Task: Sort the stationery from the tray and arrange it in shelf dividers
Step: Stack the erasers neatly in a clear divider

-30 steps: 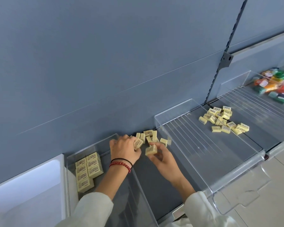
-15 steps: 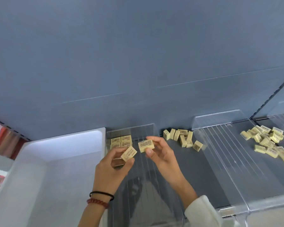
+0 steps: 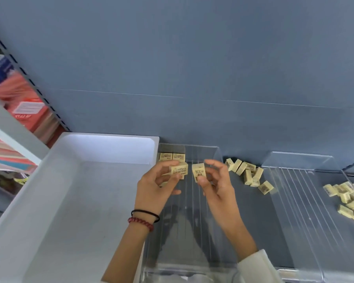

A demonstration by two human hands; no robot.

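Observation:
My left hand (image 3: pixel 155 188) pinches a small cream eraser (image 3: pixel 179 170) between thumb and fingers. My right hand (image 3: pixel 217 186) pinches a second cream eraser (image 3: pixel 199 172), held upright. Both hover over a clear shelf divider (image 3: pixel 202 231). At that divider's back left, several cream erasers (image 3: pixel 172 156) lie in neat rows, partly hidden by my left hand. A loose group of erasers (image 3: pixel 247 173) lies on the grey shelf just right of the divider.
A white tray (image 3: pixel 70 201) stands to the left, against the divider. Another clear divider (image 3: pixel 307 201) sits to the right, with a pile of erasers (image 3: pixel 349 199) at the right edge. Red and blue packages (image 3: pixel 23 103) fill the far-left shelf. The grey back wall rises behind.
Both hands lifted an eraser each from the loose group and carried it left over the clear divider. The view swung left, bringing the white tray into sight.

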